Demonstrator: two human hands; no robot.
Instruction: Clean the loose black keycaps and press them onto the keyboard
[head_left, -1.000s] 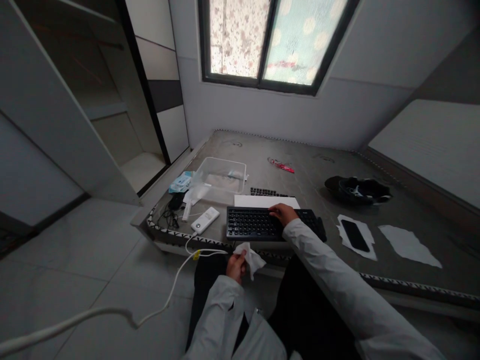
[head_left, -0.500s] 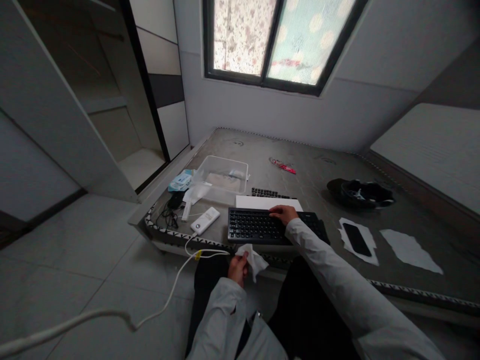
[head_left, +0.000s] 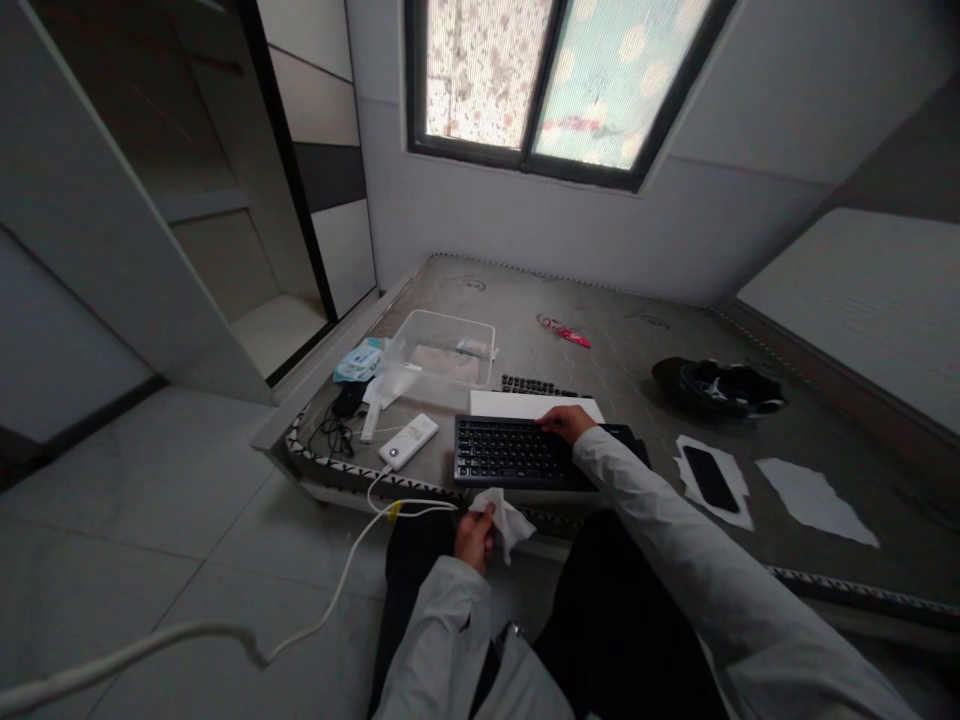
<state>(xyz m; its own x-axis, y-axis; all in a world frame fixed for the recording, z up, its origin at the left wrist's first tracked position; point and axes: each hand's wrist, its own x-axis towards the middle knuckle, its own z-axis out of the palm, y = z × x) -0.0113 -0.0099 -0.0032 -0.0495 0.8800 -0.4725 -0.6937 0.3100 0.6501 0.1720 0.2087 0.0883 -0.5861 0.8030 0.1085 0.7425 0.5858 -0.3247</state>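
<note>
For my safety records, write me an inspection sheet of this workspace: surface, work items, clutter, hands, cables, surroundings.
Surface: grey mattress, patterned edging.
Work items: black keyboard near the front edge; loose keycaps behind.
Clutter: clear plastic box, wipes packet, black cap, phone on white paper.
Hands: left holds white tissue; right touches the keyboard.
Cables: white cable over the floor; tangled black cable at left.
Surroundings: window, open wardrobe; co-workers: nothing seen.

Near the close left corner of the mattress point(head_left: 480, 282) lie a white device point(head_left: 409, 442), a black cable point(head_left: 335, 437) and a wipes pack point(head_left: 360, 361), the last beside a clear box point(head_left: 431, 386). A red item point(head_left: 574, 335) lies toward the far edge. The cap point(head_left: 720, 390) lies farther from the near edge than the phone point(head_left: 711, 478).
</note>
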